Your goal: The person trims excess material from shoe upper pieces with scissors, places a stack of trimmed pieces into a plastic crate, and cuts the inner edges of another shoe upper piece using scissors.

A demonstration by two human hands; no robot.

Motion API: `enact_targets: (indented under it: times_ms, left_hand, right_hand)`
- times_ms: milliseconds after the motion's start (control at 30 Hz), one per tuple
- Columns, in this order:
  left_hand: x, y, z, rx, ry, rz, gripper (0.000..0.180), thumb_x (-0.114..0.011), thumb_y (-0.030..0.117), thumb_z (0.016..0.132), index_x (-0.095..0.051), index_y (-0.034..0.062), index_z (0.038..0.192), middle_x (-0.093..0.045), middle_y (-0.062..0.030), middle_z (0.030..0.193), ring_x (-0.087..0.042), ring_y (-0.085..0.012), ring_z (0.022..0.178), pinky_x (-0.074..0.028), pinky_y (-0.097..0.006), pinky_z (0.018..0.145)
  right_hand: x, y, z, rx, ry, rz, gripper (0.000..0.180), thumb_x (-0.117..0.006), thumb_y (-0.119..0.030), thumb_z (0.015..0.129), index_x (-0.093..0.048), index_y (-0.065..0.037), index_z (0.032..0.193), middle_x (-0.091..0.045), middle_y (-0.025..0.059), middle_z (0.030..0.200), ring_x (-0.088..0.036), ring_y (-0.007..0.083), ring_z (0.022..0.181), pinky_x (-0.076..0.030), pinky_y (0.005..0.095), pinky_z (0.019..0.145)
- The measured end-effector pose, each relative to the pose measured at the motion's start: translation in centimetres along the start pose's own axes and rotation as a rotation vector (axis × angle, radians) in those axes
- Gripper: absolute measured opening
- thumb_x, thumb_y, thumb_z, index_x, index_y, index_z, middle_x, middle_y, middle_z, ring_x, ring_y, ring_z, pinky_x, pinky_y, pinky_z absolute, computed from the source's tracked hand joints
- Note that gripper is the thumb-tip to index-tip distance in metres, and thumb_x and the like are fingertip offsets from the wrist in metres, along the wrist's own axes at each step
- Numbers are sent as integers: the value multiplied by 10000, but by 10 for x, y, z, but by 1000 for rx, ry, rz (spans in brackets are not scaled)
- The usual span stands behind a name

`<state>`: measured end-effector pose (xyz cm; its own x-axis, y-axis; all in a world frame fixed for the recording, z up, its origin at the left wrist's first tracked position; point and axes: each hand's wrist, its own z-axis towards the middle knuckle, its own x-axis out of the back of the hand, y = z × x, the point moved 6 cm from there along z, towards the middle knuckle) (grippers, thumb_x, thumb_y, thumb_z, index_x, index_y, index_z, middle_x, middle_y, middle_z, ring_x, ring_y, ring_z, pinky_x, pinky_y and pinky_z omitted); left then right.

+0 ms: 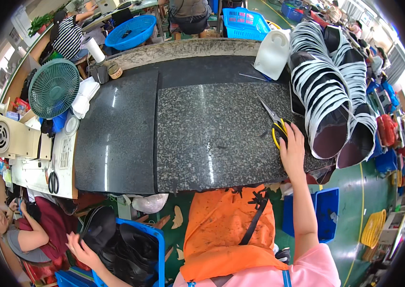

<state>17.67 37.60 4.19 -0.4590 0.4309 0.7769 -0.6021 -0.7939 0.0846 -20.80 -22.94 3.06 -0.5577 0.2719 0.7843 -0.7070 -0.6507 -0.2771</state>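
A right hand (292, 152) is laid on a pair of yellow-handled scissors (276, 125) at the right side of a speckled granite worktop (212, 134), the fingers curled over the handles while the steel blades point away toward the far edge of the slab. Whether the handles are actually gripped or only covered cannot be told from this view. The left hand (82, 245) is seen low at the left, below the table edge, with its fingers spread and touching a black shoe piece (98, 225) at the rim of a blue crate (153, 248) filled with more dark pieces. An orange apron (221, 229) is worn over the lap, with a black strap crossing it. Just beside the scissors, 2 long stacks of black pieces edged in white (329, 91) are piled along the right end of the worktop, and a white plastic jug (272, 53) stands behind them. A darker stone slab (116, 134) adjoins the speckled one on the left. Farther left, a green desk fan (53, 88), a beige machine (6, 137) and a second pair of scissors with black handles (53, 182) are seen on a white side table. A blue basket (131, 31) rests beyond the far edge, and a seated person in a dark red top (44, 229) is visible at the lower left.
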Motion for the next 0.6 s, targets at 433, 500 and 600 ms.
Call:
enact_targets:
  times_ms: [433,500,600]
  left_hand:
    - [-83,494,152,-1125,-141,-331,72,-647,84,701,-638,124,761,-616,-5,859,-596,-201,999,-270,-627,1140]
    - [-109,528,139,-1124,-88,-361,262,-687,97,718,-674,136,976,-615,-42,1096,-551,-247,1156,-271,-623,1135]
    - [-110,521,140,-825,-119,-386,700,-841,130,645,-585,168,1295,-497,-104,1382,-437,-340,1316,-316,-545,1091]
  right_hand:
    - [-8,34,10,-49,-285,55,641,-665,-35,719,-539,-56,1347,-546,172,1053,-594,358,1003,-502,445,863]
    - [-5,38,11,-132,-413,99,671,-666,-102,725,-511,-51,1376,-566,192,1070,-631,398,900,-513,473,814]
    - [6,59,-2,-168,-438,333,684,-653,-131,746,-486,-54,1404,-598,214,1167,-627,425,952,-511,464,865]
